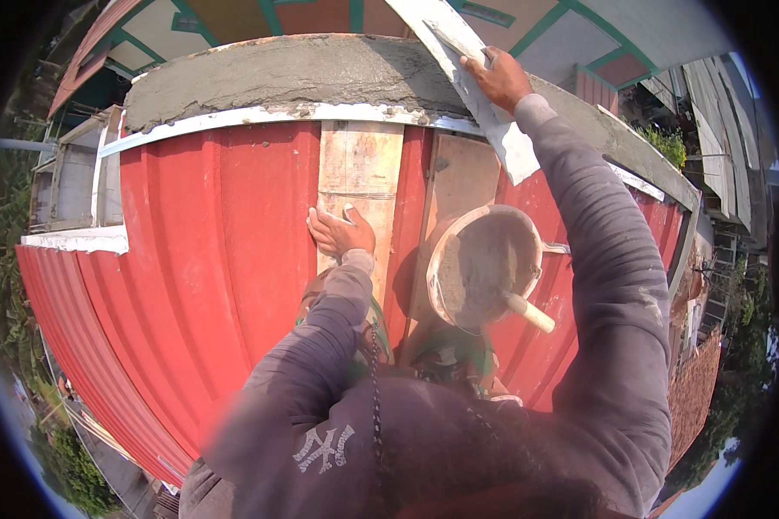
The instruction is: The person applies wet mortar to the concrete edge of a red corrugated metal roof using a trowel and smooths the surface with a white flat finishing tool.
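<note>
My right hand [500, 80] grips the handle of a long white plastering float [509, 149]. The float lies slantwise across the top of the wall [277, 80], which is coated in grey mortar with a rough front edge. My left hand [342, 232] is empty, its fingers stretched out and the thumb raised, above a wooden plank [360, 160] near my knee. To the right of that plank a round bucket [437, 294] holds grey mortar [491, 259]. A pale tool handle [531, 313] sticks out over its rim; the rest of that tool is hidden.
Red ribbed metal roofing [182, 233] spreads under me, with a white strip [260, 115] along the wall's foot. A second plank [459, 182] lies partly under the bucket. Beyond the wall stands a building with green trim [571, 43]. The roof's left edge [95, 346] drops off toward greenery.
</note>
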### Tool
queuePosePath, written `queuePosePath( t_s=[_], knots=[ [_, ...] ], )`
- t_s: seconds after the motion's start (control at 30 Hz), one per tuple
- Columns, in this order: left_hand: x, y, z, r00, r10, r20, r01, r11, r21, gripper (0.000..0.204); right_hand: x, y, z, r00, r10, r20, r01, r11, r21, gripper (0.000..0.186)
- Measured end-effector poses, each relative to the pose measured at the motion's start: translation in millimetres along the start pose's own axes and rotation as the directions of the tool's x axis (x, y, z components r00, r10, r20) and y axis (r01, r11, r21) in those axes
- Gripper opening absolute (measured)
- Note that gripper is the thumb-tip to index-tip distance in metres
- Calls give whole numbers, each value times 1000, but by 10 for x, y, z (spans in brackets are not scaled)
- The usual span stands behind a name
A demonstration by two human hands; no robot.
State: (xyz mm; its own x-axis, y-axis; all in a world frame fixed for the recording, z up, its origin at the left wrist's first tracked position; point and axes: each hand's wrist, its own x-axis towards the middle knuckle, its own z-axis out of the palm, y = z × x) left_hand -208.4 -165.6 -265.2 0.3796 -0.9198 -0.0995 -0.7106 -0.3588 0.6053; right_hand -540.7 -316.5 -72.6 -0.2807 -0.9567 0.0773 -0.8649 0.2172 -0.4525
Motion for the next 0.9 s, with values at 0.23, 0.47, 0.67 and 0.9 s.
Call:
queuePosePath(
  t_s=[0.23, 0.47, 0.67, 0.9],
  knots=[
    [-129, 38, 506, 972, 111, -207, -34, 938, 344, 94, -219, -997, 840, 951, -116, 287, 155, 981, -117, 47],
    [-98, -62, 576, 961, 130, -245, -33, 930, 366, 93, -341, -596, 748, 970, -29, 239, 72, 982, -176, 46],
    [-100, -29, 527, 965, 133, -228, -44, 933, 357, 93, -748, 349, 245, 980, 169, 104, -136, 953, -269, 51],
    [-128, -6, 519, 963, 133, -234, -44, 936, 350, 90, -1277, 1278, -88, 937, 339, -87, -349, 881, -321, 56]
  ],
)
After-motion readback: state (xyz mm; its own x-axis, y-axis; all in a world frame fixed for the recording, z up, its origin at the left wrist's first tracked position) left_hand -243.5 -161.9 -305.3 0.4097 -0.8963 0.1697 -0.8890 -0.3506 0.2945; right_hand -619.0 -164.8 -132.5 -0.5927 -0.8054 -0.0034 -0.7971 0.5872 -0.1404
